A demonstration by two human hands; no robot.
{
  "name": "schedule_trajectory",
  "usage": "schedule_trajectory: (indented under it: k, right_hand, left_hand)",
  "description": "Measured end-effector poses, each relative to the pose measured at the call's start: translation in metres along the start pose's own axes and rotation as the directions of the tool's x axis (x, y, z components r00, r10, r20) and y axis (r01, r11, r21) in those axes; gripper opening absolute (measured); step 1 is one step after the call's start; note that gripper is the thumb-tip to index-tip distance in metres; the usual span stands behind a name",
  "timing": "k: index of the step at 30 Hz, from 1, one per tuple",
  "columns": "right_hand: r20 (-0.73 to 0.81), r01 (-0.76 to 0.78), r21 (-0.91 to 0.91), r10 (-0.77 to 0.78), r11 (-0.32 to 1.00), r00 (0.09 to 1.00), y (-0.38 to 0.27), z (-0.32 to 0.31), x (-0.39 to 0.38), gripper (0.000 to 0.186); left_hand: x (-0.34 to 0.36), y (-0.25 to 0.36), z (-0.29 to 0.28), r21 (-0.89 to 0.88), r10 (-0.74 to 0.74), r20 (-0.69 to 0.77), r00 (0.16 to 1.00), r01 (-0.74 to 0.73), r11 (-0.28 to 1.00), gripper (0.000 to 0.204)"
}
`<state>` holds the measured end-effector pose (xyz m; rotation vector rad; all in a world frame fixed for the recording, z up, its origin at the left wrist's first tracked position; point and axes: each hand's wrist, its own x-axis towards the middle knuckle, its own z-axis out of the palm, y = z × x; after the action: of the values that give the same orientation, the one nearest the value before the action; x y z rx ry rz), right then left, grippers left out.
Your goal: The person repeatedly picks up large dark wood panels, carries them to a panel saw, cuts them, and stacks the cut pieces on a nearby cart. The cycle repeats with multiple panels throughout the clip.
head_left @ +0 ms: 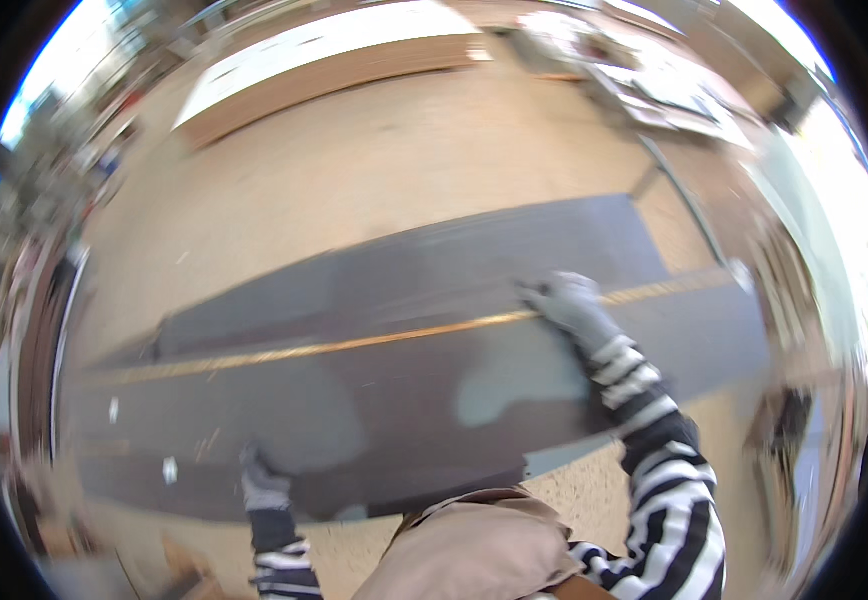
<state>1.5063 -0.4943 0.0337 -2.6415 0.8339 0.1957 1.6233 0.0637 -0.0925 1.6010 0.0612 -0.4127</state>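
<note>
A long dark grey glossy panel (404,400) with a yellowish edge lies across the view in front of me, in front of a second dark panel (404,260). My right hand (564,300), in a grey glove, has its fingers curled over the near panel's yellowish far edge. Lower down at the left, my left hand (264,480), also gloved, touches that panel near its close edge; motion blur hides how its fingers are set. Small white marks show on the panel's left part.
A white-topped stack of boards (324,50) stands across the pale floor (354,150). A cluttered pile (654,95) sits at upper right, near a metal bar (679,195). Upright boards (39,340) line the left; more boards (794,440) stand at right.
</note>
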Motion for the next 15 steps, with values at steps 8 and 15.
schedule_trajectory:
  k: [8, 15]
  right_hand:
    - [0.122, 0.097, 0.006, -0.097, 0.995, 0.988, -0.033, -0.002, 0.077, 0.061]
    - [-0.016, 0.199, -0.006, -0.199, 0.980, 0.980, -0.017, 0.059, 0.160, 0.053]
  left_hand:
    - [0.039, 0.021, 0.011, -0.497, -0.273, -0.110, 0.956, 0.185, 0.848, 0.054]
    - [0.063, 0.000, 0.037, -0.264, -0.526, 0.289, 0.800, 0.595, 0.759, 0.043]
